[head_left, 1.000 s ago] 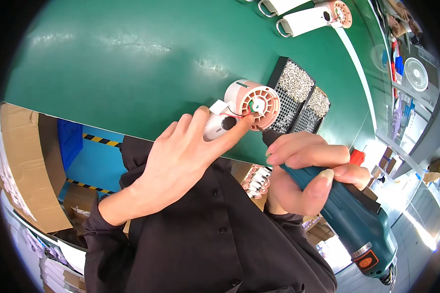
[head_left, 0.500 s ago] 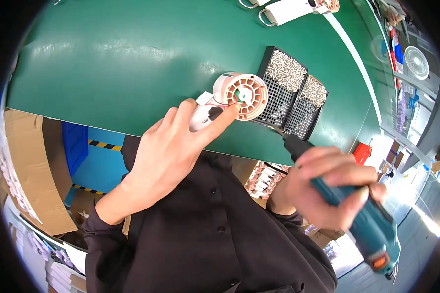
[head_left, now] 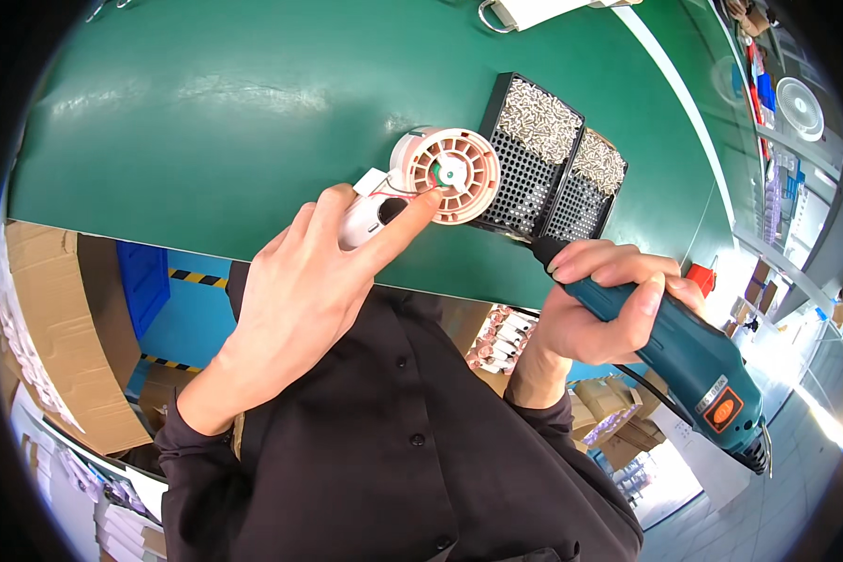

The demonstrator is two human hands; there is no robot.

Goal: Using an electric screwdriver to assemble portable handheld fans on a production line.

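My left hand is closed around the white handle of a pink and white appliance housing on the green table. Its round slotted face is turned up, with thin red and dark wires near the handle. My left index finger reaches onto that face, beside a green bit at its hub. My right hand grips a teal electric screwdriver. The driver's dark nose points at the near edge of a black two-part tray, where its tip is hard to make out. Small silver screws fill the tray's far ends.
A white part with a metal loop lies at the table's far edge. A red box sits at the right. Below the table edge are several pink and white units. A cardboard box stands at the left.
The screwdriver has swung slightly, its nose shifting left and up along the tray's near edge, and my right hand is less blurred. In the picture, housing, left hand and tray sit slightly farther left and up.
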